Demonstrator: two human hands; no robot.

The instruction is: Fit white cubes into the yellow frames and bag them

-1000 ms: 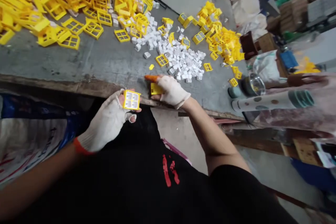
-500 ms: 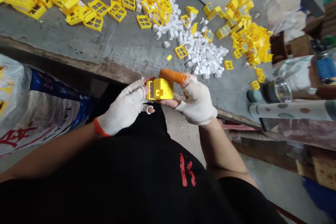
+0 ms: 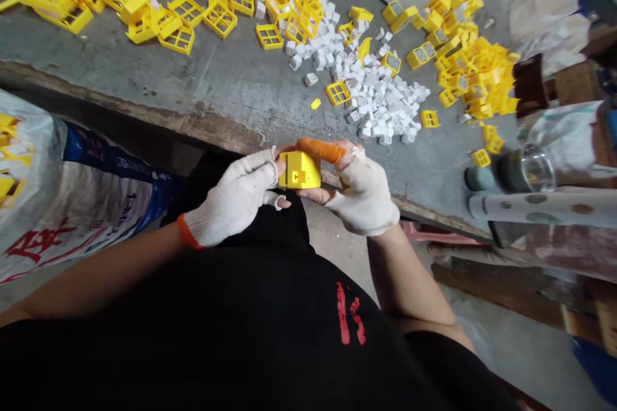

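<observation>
A woven sack (image 3: 110,205) at far left holds yellow plastic parts (image 3: 8,154), and a clear round container (image 3: 536,168), whose contents I cannot make out, sits at the right by the edge of the desk (image 3: 159,87), which bears a heap of white pieces (image 3: 385,99) between two piles of yellow frames. Through the head view I see my left hand (image 3: 238,196) and my right hand (image 3: 364,186) closed from either side on a yellow block (image 3: 308,170) before the desk's front edge; compared with the preceding view, the grey-windowed part then showing at its left end is no longer visible.
</observation>
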